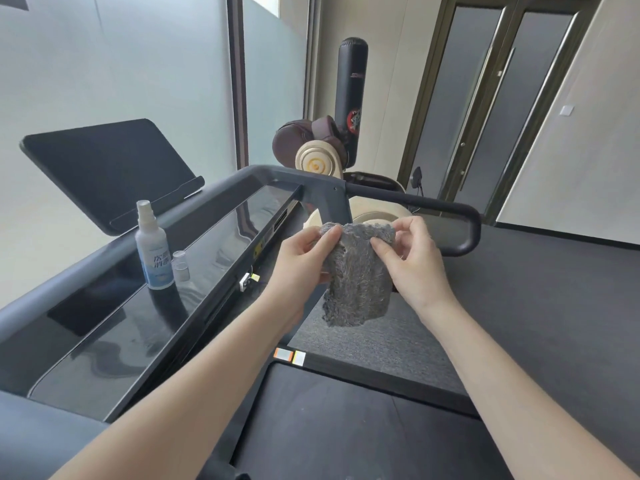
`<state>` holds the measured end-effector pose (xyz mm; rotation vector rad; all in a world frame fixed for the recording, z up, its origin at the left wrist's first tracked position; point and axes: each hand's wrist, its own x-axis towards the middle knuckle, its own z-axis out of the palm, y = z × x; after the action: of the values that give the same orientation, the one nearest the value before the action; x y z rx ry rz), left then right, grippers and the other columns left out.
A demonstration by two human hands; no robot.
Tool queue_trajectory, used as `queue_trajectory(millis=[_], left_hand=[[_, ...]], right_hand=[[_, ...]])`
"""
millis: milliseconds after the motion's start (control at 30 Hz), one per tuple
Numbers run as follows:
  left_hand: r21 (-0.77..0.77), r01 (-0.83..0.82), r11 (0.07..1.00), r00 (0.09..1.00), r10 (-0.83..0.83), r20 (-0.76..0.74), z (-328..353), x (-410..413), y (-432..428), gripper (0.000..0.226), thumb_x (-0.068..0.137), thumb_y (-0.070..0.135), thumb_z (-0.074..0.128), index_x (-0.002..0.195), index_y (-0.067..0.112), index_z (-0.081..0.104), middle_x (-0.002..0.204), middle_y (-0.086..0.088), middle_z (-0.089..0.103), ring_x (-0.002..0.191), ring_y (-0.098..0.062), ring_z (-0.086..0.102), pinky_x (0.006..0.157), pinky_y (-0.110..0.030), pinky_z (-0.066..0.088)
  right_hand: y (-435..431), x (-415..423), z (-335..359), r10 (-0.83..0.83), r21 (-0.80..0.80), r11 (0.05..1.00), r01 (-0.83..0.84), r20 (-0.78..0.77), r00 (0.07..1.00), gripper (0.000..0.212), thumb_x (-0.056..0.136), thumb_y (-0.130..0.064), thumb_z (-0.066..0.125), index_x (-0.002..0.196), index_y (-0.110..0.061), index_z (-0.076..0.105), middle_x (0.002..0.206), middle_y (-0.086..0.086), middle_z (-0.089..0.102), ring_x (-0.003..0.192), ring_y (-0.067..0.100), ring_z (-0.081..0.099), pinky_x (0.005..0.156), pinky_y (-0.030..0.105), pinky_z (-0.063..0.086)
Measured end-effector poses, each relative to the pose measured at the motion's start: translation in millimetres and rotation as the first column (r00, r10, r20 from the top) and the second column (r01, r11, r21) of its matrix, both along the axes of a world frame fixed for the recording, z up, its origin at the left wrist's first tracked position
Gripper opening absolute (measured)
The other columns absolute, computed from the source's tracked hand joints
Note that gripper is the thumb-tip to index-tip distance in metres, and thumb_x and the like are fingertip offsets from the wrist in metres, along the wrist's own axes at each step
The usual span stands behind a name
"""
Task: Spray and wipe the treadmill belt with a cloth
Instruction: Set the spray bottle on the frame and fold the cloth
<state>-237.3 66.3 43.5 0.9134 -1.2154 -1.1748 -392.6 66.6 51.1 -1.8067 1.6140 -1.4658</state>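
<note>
Left hand [304,258] and right hand [412,261] each pinched the top edge of the grey cloth [360,282] at frame centre. The cloth hung free above the treadmill belt [346,427] at lower centre. The handrail [464,216] looped just behind the right hand. The console [104,341] edge ran close at left. 1 spray bottle [152,251] stood upright there, well apart from both hands.

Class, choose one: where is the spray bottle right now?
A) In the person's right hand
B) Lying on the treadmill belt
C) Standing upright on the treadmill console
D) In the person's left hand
C: the spray bottle stands upright on the glossy console with a small clear cap beside it, while the left hand and right hand both pinch the grey cloth.
</note>
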Motion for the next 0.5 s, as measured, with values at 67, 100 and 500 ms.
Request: queue_trajectory(millis=[67,100,500], left_hand=[[-0.002,-0.004,1.000,1.000,0.004,-0.013,-2,0,0,0.020,0.099,0.022,0.057,0.084,0.014,0.068,0.068,0.010,0.070,0.066,-0.001,0.066,0.061,-0.020,0.054],[0.000,-0.007,1.000,1.000,0.007,-0.019,-3,0,-1,0.020,0.099,0.021,0.057,0.083,0.015,0.067,0.068,0.010,0.070,0.065,-0.002,0.066,0.061,-0.019,0.054],[-0.018,-0.039,0.999,0.974,0.042,0.222,-10,7,-7,0.031,0.102,0.020,0.050,0.102,-0.006,0.067,0.086,-0.025,0.067,0.071,-0.013,0.064,0.067,-0.030,0.059]], right_hand=[[4,6,-2,-0.079,-0.134,0.988,0.072,-0.050,0.996,0.027,0.084,-0.022,0.069,0.096,-0.018,0.045,0.091,0.004,0.057,0.081,0.014,0.054,0.066,0.009,0.040],[7,10,-3,-0.089,-0.190,0.979,0.074,-0.074,0.993,0.022,0.084,-0.023,0.068,0.092,-0.017,0.049,0.090,0.002,0.058,0.081,0.013,0.055,0.066,0.009,0.039],[5,23,-17,0.092,0.114,0.983,-0.144,0.372,0.924,0.007,0.086,-0.013,0.066,0.080,-0.013,0.066,0.085,0.012,0.069,0.078,0.018,0.061,0.076,0.039,0.054]])
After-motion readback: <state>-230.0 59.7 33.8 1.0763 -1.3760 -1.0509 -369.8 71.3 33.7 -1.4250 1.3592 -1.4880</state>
